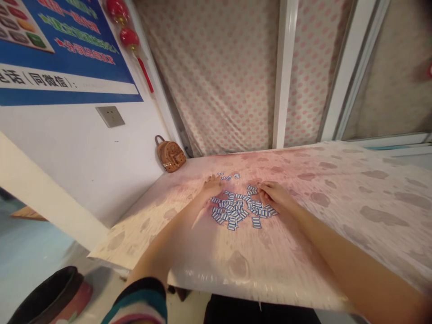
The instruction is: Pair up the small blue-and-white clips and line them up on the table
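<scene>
Small blue-and-white striped cards (232,210) lie in a loose, overlapping pile on the tablecloth. My left hand (212,186) rests at the pile's upper left, palm down, fingers stretched out and apart. Just beyond its fingertips are several loose cards (229,178). On the other side, my right hand (274,194) has its thumb and fingers pinched together at the edge of one striped card (252,190). Its lower fingers curl above the pile's right part. A single card (256,222) lies apart at the near right.
A patterned cloth (337,193) covers the table. At its far left corner a small brown backpack-shaped bag (171,155) leans by the wall. A curtain (222,76) hangs behind the table. A dark-lined bin (50,294) stands on the floor at lower left.
</scene>
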`<state>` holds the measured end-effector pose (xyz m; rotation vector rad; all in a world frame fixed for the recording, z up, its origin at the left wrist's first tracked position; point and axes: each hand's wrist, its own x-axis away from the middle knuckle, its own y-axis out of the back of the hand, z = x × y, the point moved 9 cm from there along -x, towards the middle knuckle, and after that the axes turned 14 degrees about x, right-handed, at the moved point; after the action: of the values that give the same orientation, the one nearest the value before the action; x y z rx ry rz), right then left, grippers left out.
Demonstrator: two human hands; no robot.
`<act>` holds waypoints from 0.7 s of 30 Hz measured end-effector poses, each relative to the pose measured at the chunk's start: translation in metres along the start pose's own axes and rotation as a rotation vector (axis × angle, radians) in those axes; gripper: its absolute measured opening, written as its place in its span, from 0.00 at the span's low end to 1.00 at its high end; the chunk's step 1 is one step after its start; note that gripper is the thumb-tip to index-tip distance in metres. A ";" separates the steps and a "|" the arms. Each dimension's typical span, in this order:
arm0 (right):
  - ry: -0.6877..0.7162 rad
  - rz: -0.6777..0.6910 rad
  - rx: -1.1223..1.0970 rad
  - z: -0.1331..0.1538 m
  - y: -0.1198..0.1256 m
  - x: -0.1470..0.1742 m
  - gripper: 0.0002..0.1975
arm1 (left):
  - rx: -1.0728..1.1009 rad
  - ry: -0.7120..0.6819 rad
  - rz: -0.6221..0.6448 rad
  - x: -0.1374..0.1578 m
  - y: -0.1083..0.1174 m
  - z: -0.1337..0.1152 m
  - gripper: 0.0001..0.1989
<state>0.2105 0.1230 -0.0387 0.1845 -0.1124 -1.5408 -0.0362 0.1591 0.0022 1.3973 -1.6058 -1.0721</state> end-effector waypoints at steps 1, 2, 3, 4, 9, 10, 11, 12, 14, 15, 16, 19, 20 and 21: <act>0.006 -0.004 0.008 0.001 0.001 0.001 0.18 | 0.012 0.040 0.003 -0.016 -0.004 -0.003 0.31; 0.010 -0.007 0.018 0.001 0.002 0.001 0.18 | 0.021 0.063 0.003 -0.029 -0.008 -0.008 0.31; 0.014 -0.010 0.027 0.001 0.002 0.001 0.18 | 0.028 0.087 0.004 -0.039 -0.012 -0.014 0.31; 0.015 -0.012 0.035 0.001 0.003 0.001 0.18 | 0.030 0.100 0.007 -0.046 -0.018 -0.019 0.31; 0.005 0.008 0.038 -0.001 0.001 0.000 0.18 | 0.008 0.004 0.070 -0.031 -0.041 -0.041 0.32; 0.002 0.013 0.030 -0.001 0.000 0.000 0.18 | -0.002 -0.034 0.093 -0.020 -0.043 -0.043 0.31; 0.001 0.014 0.021 -0.001 0.000 0.000 0.18 | -0.011 -0.075 0.114 -0.008 -0.044 -0.044 0.31; 0.000 0.014 0.012 0.000 -0.001 0.000 0.18 | -0.018 -0.120 0.135 0.005 -0.043 -0.045 0.30; 0.000 0.006 -0.003 0.001 -0.001 0.001 0.17 | -0.020 -0.240 0.159 0.035 -0.039 -0.051 0.31; 0.000 0.003 -0.008 0.002 -0.001 0.001 0.16 | -0.009 -0.293 0.168 0.049 -0.035 -0.053 0.32; -0.002 0.002 -0.010 0.002 -0.001 0.001 0.16 | 0.011 -0.338 0.170 0.062 -0.031 -0.055 0.32; -0.008 0.005 -0.015 0.003 -0.003 0.002 0.15 | 0.083 -0.389 0.138 0.079 -0.016 -0.054 0.31; -0.009 0.006 -0.017 0.003 -0.003 0.002 0.15 | 0.087 -0.389 0.097 0.076 -0.009 -0.052 0.30; -0.007 0.006 -0.018 0.004 -0.003 0.002 0.15 | 0.077 -0.383 0.050 0.069 -0.002 -0.049 0.29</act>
<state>0.2070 0.1204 -0.0357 0.1644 -0.1047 -1.5364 0.0003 0.0848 0.0194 1.2443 -1.9599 -1.3188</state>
